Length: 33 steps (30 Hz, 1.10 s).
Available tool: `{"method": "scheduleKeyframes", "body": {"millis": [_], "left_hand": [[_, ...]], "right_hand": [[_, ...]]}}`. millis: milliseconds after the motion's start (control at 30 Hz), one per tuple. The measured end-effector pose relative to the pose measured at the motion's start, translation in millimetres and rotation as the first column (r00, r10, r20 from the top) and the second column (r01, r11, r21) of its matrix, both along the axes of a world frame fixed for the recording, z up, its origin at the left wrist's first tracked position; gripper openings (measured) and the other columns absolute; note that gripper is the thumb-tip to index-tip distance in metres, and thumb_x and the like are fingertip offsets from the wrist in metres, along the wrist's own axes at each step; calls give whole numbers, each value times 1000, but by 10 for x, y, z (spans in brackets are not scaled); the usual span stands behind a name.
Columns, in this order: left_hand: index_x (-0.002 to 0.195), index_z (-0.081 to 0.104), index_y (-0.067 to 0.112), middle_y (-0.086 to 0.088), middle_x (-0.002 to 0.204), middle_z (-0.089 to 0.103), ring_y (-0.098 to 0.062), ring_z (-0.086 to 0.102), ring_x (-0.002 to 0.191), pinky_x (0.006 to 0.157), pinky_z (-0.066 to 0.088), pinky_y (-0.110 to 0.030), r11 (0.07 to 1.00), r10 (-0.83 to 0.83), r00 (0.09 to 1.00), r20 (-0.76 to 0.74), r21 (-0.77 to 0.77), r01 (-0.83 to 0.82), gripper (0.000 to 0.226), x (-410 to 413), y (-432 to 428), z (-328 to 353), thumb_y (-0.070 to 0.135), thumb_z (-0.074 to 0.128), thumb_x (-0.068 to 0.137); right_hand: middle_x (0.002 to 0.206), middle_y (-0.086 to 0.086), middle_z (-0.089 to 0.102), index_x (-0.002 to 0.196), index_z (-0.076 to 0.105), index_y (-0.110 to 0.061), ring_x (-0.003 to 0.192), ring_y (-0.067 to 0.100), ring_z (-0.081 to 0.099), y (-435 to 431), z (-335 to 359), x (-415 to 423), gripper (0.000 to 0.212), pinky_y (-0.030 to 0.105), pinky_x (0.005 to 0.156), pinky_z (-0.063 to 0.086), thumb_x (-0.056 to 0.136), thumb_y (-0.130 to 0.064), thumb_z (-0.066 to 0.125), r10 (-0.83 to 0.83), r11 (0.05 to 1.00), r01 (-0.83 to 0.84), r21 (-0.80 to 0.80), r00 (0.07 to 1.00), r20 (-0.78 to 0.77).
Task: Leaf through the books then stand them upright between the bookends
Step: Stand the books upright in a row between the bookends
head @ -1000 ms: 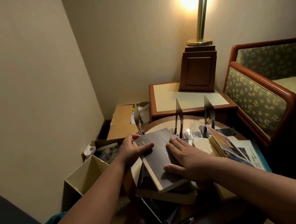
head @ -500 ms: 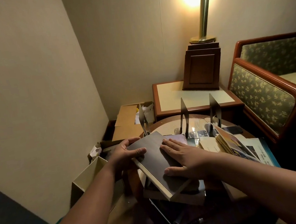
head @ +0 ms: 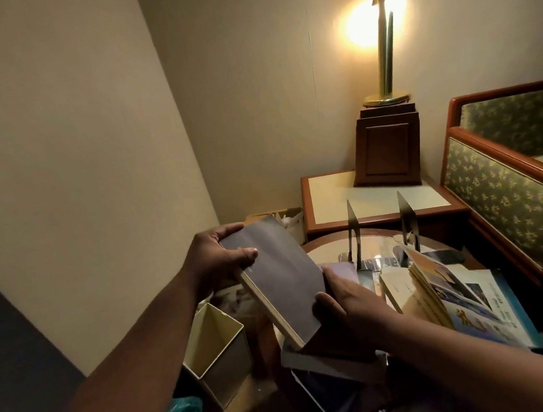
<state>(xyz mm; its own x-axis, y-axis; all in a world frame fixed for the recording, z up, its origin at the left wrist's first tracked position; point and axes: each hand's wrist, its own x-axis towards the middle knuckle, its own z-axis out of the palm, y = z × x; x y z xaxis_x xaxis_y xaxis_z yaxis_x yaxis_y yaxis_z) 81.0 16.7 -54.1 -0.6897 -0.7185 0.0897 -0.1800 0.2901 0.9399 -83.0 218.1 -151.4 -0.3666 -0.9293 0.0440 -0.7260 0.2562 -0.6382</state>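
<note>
Brightness: The room is dim and looks yellow-brown all over.
Light: One lamp (head: 387,45) at the top right gives the light.
Glare: It makes a round glow on the wall (head: 360,26), so bright it looks almost white. The shiny counter (head: 333,249) shows small bright spots at the back.
Shadows: The bottom of the picture is very dark, and things down there are hard to see.
Blur: The left hand (head: 217,261), the right hand (head: 344,296) and the book (head: 280,280) look a little soft.
Edges: Straight wall lines lean and bend near the sides.
</note>
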Motion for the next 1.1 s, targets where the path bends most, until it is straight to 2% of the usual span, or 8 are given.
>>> {"method": "scheduleKeyframes", "body": {"millis": [67, 233, 367, 533, 600, 700, 900, 1100], "left_hand": [[128, 60, 19, -13, 84, 75, -26, 74, 72, 58, 57, -31, 992, 17, 999, 30, -124, -13, 66, -8, -2, 161, 12, 87, 68], [134, 57, 20, -5, 83, 76, -15, 73, 68, 70, 61, -32, 908, 40, 992, 119, -418, 14, 70, -183, -36, 455, 20, 84, 71], [136, 55, 24, -5, 115, 70, -8, 67, 89, 78, 50, -9, 755, 91, 985, 144, -655, 26, 67, -454, -86, 625, 24, 81, 74], [139, 51, 22, -8, 125, 65, -14, 65, 103, 88, 49, -18, 729, 96, 987, 127, -685, 17, 67, -897, -260, 529, 25, 78, 78], [140, 50, 22, -8, 120, 68, -11, 68, 93, 84, 49, -12, 735, 107, 988, 112, -678, -2, 67, -1086, -357, 448, 25, 77, 79], [142, 49, 22, -9, 112, 71, 5, 63, 68, 68, 40, 4, 731, 124, 988, 96, -682, -26, 67, -1355, -495, 296, 26, 76, 80], [141, 49, 21, -8, 116, 70, -15, 69, 87, 85, 55, -22, 710, 181, 982, 62, -699, -86, 66, -1716, -688, -114, 25, 74, 81], [142, 49, 20, -11, 93, 69, -27, 64, 80, 77, 56, -32, 675, 256, 962, 92, -730, -110, 67, -1799, -769, -520, 19, 72, 79]], "right_hand": [[155, 8, 36, 157, 8, -21, 140, 24, 36, -7, 35, -2, 128, 33, 108, 34, 56, -99, 0, 24, 993, -16, 113, 997, -67], [165, 9, 3, 157, 0, -15, 152, 24, -1, -103, -25, -18, 135, 38, 121, 4, 49, -95, -16, 109, 942, -23, 333, 965, -239], [164, 12, -7, 156, -1, -12, 151, 27, -10, -154, -4, -57, 151, 39, 119, -2, 32, -95, -25, 180, 905, -56, 421, 948, -261], [165, 9, 4, 157, 10, -15, 151, 28, 1, -241, 131, -124, 120, 43, 121, 6, 64, -90, 8, 192, 879, -72, 471, 958, -213], [163, 8, 15, 155, 20, -15, 149, 29, 13, -278, 159, -197, 89, 44, 120, 16, 90, -73, 36, 209, 879, -93, 469, 957, -202], [159, 6, 25, 152, 27, -16, 144, 28, 24, -303, 182, -289, 79, 44, 117, 25, 92, -63, 48, 252, 867, -125, 483, 945, -207], [164, 8, 7, 157, 9, -16, 150, 32, 5, -318, 168, -319, 90, 48, 120, 9, 91, -70, 38, 329, 835, -165, 525, 914, -236], [165, 8, -5, 157, -1, -17, 150, 31, -7, -289, 181, -335, 131, 47, 119, 0, 44, -83, -3, 365, 811, -227, 539, 916, -165]]}}
